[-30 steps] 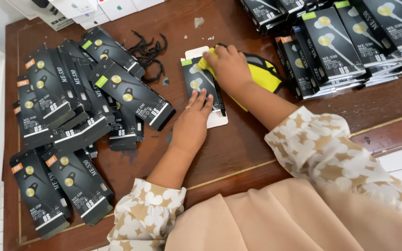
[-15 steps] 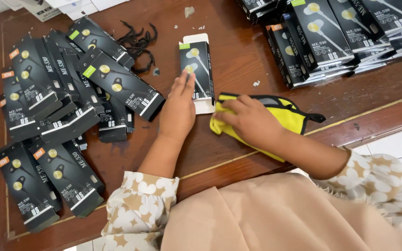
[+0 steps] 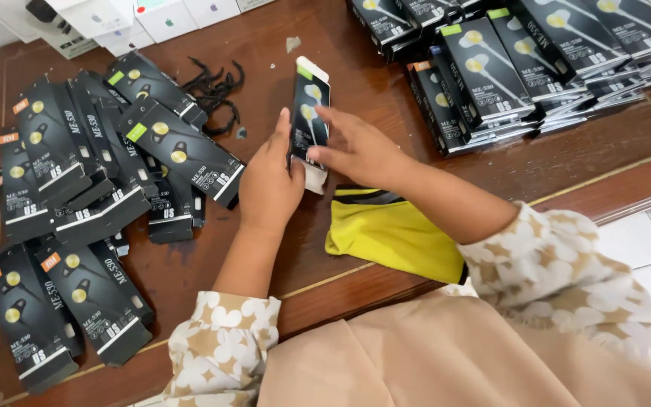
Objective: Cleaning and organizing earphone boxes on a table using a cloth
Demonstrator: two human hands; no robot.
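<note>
While both hands meet mid-table, a slim black earphone pack w/ green corner tab & white end sits tilted between them, raised off the brown wooden table; yellow earbuds show thru its front window. Left hand is closed round the pack's left edge & near end, thumb up along the side. Right hand comes in from the right, fingers loosely spread, fingertips touching the pack's front/right edge; more a steadying pinch than a full clasp. Just near of the hands lies a yellow pouch w/ black trim, flat on the table; its contents can't be seen, right part hidden under the right forearm. Left side: loose heap of same-type black packs, orange & green tabs, overlapping every which way, each w/ yellow buds inside. Far right: neater stacks of packs, cut off by the top edge. Far left: white boxes, cut off, contents not visible. Tangle of black cable ties beyond the heap, hard to make out. Pack's near end is covered by the left palm.
</note>
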